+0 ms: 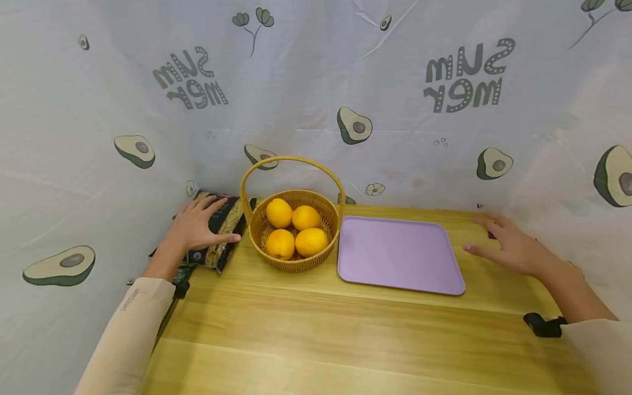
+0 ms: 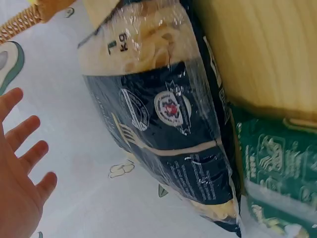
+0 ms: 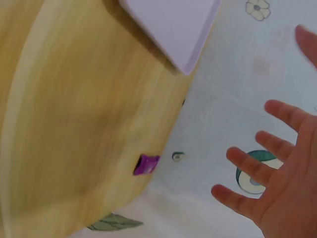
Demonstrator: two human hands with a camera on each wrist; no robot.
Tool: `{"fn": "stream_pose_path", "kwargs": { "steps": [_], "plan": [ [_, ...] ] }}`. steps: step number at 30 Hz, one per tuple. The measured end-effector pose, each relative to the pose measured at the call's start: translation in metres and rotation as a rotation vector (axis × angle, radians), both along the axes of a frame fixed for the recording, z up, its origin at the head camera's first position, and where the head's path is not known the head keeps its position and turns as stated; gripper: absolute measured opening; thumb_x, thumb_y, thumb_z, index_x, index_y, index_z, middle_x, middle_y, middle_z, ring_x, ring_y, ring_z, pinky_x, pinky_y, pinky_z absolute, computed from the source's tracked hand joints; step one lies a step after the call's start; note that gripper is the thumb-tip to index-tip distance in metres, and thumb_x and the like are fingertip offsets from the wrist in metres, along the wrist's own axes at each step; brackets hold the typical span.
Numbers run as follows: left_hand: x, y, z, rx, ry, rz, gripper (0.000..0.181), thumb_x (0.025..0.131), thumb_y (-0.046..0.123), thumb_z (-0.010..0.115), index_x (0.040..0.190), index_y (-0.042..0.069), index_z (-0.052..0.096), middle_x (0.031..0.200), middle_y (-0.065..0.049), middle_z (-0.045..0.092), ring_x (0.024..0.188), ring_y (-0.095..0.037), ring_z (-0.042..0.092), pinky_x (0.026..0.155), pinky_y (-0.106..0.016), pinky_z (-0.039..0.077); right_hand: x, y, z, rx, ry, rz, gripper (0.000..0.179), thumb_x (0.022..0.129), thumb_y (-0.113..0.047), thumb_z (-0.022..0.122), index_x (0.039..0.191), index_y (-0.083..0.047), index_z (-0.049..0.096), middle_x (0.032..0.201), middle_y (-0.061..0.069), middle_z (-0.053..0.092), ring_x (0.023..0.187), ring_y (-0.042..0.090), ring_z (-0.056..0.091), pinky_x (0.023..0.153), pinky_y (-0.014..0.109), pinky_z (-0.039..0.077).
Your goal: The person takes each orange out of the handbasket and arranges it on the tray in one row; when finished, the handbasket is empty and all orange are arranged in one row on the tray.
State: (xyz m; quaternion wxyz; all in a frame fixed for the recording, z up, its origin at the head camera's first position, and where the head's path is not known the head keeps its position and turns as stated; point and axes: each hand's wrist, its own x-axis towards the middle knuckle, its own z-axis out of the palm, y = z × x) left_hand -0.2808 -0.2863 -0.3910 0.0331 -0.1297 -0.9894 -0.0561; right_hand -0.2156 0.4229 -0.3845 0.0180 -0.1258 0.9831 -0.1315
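My left hand (image 1: 199,224) hovers with spread fingers over a dark bag of pasta (image 2: 153,119) at the table's left side. Nothing is held in it. A green packet (image 2: 277,168) lies beside the pasta bag. To the right of that bag stands a wicker basket (image 1: 294,265) with a tall handle, holding several yellow, lemon-like fruits (image 1: 311,242). A flat lilac tray (image 1: 400,255) lies right of the basket. My right hand (image 1: 513,248), fingers spread and holding nothing, is above the table right of the tray, near a small purple object (image 3: 146,164).
The wooden table (image 1: 345,340) runs up to a pale cloth backdrop (image 1: 306,71) printed with avocados, which also hangs along the left and right sides. The basket's handle (image 1: 291,159) rises well above its rim.
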Motion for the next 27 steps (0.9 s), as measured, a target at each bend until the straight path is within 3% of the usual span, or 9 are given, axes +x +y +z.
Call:
{"fn": "stream_pose_path", "kwargs": {
  "steps": [4, 8, 13, 18, 22, 27],
  "plan": [
    [0.011, 0.005, -0.002, 0.052, 0.029, 0.006, 0.107, 0.075, 0.082, 0.069, 0.158, 0.018, 0.043, 0.163, -0.020, 0.034, 0.148, -0.053, 0.029, 0.113, -0.075, 0.028, 0.009, -0.007, -0.013, -0.019, 0.034, 0.022, 0.079, 0.096, -0.047, 0.069, 0.149, 0.004, 0.043, 0.154, 0.037, 0.034, 0.129, 0.061, 0.044, 0.096, 0.080, 0.037],
    [0.017, 0.013, -0.008, 0.099, 0.072, -0.016, 0.101, 0.073, 0.081, 0.071, 0.150, 0.018, 0.053, 0.158, -0.018, 0.043, 0.139, -0.048, 0.044, 0.106, -0.071, 0.040, 0.018, -0.017, -0.024, -0.041, 0.013, 0.015, 0.077, 0.096, -0.046, 0.069, 0.149, 0.004, 0.043, 0.151, 0.038, 0.037, 0.120, 0.060, 0.055, 0.090, 0.075, 0.047],
    [0.025, 0.028, -0.014, 0.192, 0.120, -0.050, 0.082, 0.074, 0.078, 0.074, 0.129, 0.019, 0.065, 0.143, -0.015, 0.055, 0.123, -0.041, 0.055, 0.095, -0.063, 0.050, 0.024, -0.028, -0.037, -0.112, -0.052, 0.000, 0.080, 0.096, -0.043, 0.070, 0.151, 0.006, 0.039, 0.151, 0.040, 0.034, 0.116, 0.060, 0.058, 0.088, 0.072, 0.051],
    [0.032, 0.048, -0.019, 0.282, 0.115, -0.089, 0.059, 0.079, 0.070, 0.076, 0.107, 0.020, 0.065, 0.121, -0.011, 0.063, 0.104, -0.032, 0.058, 0.083, -0.051, 0.052, 0.030, -0.031, -0.053, -0.117, -0.080, -0.029, 0.080, 0.095, -0.043, 0.071, 0.149, 0.008, 0.040, 0.149, 0.043, 0.032, 0.106, 0.051, 0.064, 0.084, 0.064, 0.057],
    [0.033, 0.066, -0.022, 0.331, 0.102, -0.145, 0.055, 0.083, 0.063, 0.076, 0.112, 0.017, 0.068, 0.113, -0.007, 0.065, 0.098, -0.027, 0.060, 0.084, -0.045, 0.051, 0.033, -0.030, -0.063, -0.119, -0.069, -0.054, 0.078, 0.094, -0.043, 0.072, 0.146, 0.009, 0.046, 0.143, 0.042, 0.040, 0.096, 0.039, 0.066, 0.078, 0.054, 0.059],
    [0.027, 0.086, -0.026, 0.357, 0.057, -0.189, 0.062, 0.086, 0.060, 0.075, 0.130, 0.017, 0.066, 0.133, -0.009, 0.064, 0.117, -0.034, 0.062, 0.098, -0.053, 0.053, 0.036, -0.030, -0.074, -0.141, -0.028, -0.042, 0.068, 0.094, -0.039, 0.074, 0.140, 0.008, 0.055, 0.132, 0.038, 0.054, 0.085, 0.024, 0.061, 0.070, 0.036, 0.052]
  ]
}}
